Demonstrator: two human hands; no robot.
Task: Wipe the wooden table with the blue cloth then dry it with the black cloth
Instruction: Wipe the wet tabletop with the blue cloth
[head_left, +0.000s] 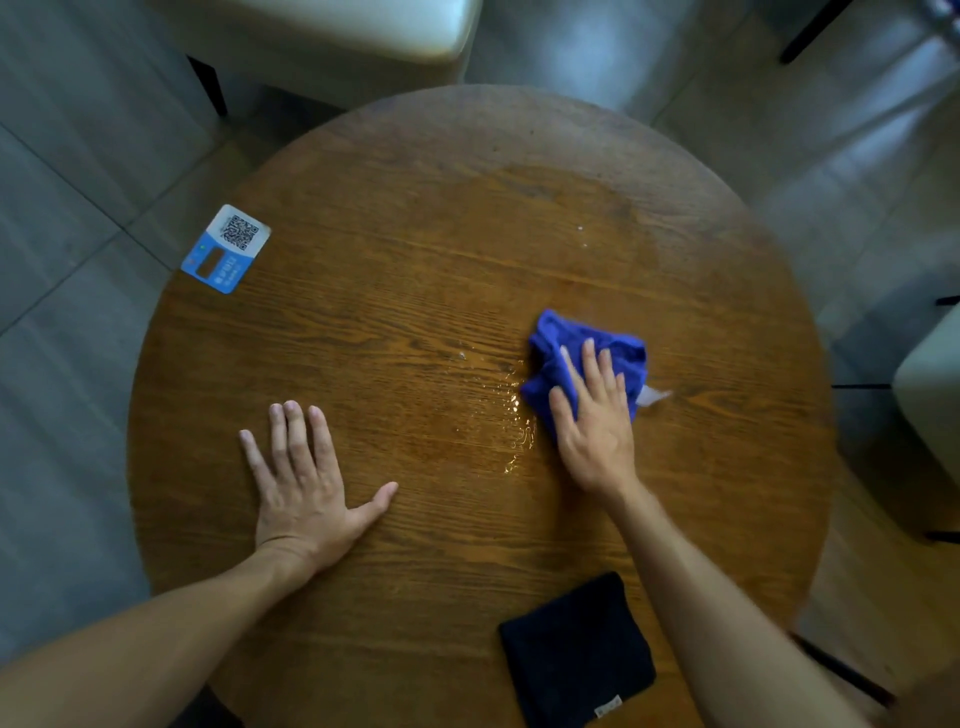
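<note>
Wiping step in hand. Right hand (597, 421) pressed flat, fingers spread, on the bunched blue cloth (587, 358), right of centre on the round wooden table (415, 291); palm bears down on it, not a closed grip. Left hand (306, 483) lies open and flat on the wood, near side left, holding nothing, likely bracing. Wet streaks and droplets (514, 415) glisten just left of the blue cloth; a darker damp patch shows toward the far side. Black cloth (576, 649) folded at the near edge, untouched, well apart from the blue one. QR card (227, 248) at the left rim. Judgement: wet pass unfinished; next calls for sweeping across the droplets and the dry left half, skirting the card, before the black cloth.
</note>
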